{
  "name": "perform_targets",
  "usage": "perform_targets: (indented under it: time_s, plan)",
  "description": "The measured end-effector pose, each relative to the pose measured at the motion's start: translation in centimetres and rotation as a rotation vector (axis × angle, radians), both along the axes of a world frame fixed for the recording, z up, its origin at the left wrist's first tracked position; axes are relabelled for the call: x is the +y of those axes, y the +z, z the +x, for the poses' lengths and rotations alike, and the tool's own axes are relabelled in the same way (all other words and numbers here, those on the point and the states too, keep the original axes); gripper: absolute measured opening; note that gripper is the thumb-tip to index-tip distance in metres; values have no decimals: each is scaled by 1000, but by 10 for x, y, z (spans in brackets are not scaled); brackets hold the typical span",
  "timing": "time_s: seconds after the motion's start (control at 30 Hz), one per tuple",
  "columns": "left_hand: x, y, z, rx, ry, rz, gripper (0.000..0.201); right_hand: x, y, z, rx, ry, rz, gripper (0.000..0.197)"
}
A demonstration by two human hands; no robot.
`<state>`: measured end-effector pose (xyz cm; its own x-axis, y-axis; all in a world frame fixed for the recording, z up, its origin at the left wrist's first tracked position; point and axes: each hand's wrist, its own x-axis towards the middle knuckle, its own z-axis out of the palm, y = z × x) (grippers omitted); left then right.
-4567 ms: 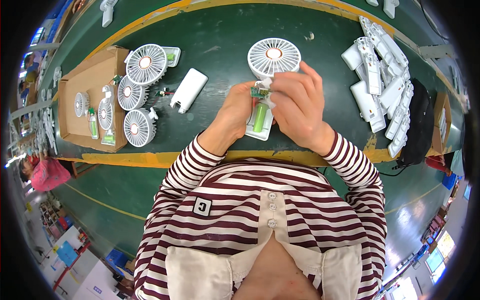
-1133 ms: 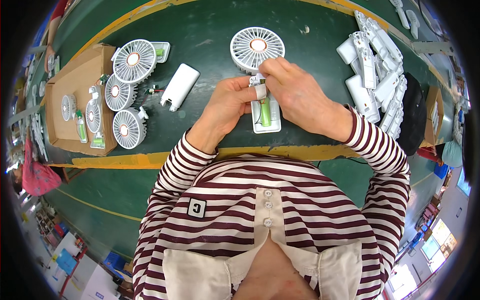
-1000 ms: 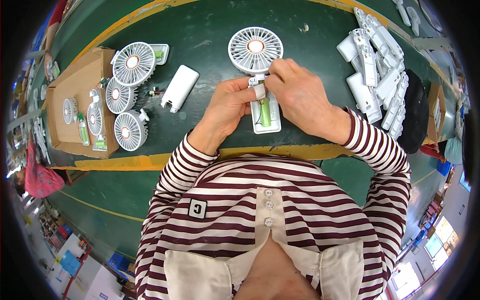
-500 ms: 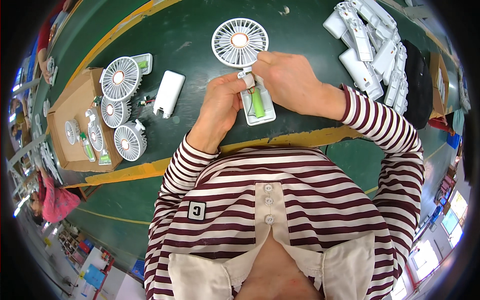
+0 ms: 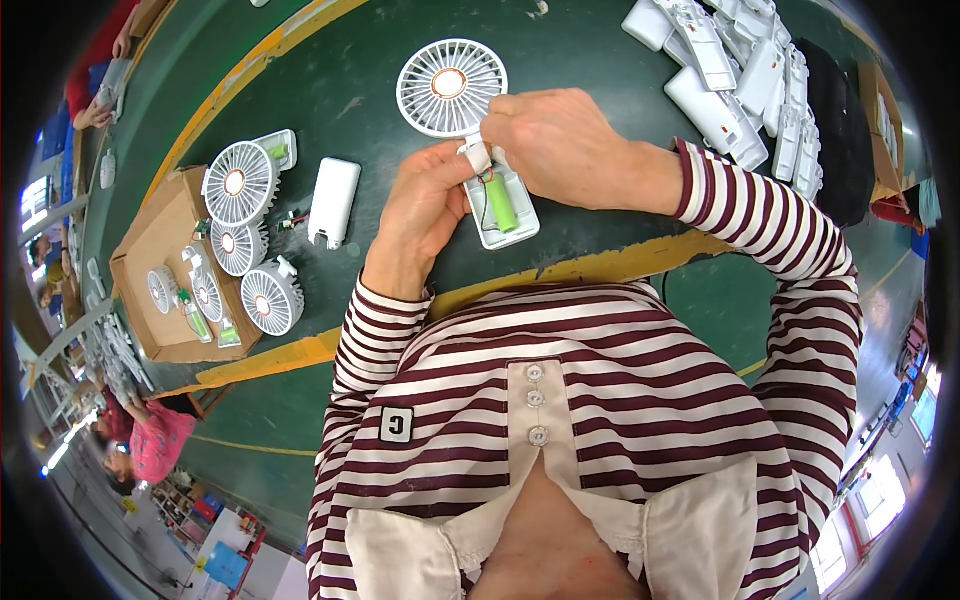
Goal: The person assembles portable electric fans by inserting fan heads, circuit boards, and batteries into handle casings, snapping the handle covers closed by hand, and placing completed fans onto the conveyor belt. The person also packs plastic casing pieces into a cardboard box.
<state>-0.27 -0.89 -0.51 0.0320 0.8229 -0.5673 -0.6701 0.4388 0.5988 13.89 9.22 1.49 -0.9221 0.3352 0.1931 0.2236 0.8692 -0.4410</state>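
A white handheld fan with a round slatted head lies on the green table in front of me. Its handle shell is without a cover, showing a green cylindrical battery and thin wires. My left hand is closed on the fan's neck, the thumb on top beside a small white strip. Over the neck from the other side, my right hand pinches with bent fingers. What lies between those fingertips is hidden.
Left of my hands lies a white handle cover. Beyond it a cardboard box holds fan parts, with several fan heads at its edge. White handle shells are heaped at the right, beside something black. Another person's hand shows far left.
The view has shifted slightly, so the table things appear moved a little. Both hands keep their places at the fan's neck, with the right fingers only slightly changed.
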Motion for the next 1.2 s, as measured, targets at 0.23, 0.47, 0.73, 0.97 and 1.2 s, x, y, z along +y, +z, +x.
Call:
perform_targets:
  time_s: [0.23,0.47,0.73,0.97,1.2]
  plan:
    - [-2,-9,6,157,234,193,22,-14,-5,0,156,-250,-251,26]
    - [1,-6,8,267,316,300,34,-44,-11,-4,181,-573,-616,67]
    - [-1,-3,9,197,333,339,31,-36,-3,-15,92,-601,-898,63]
    - [0,-2,7,201,391,256,23,-45,-8,-7,397,-447,-477,60]
    - [-1,-3,4,249,398,212,21,-46,-26,-4,581,-315,-515,57]
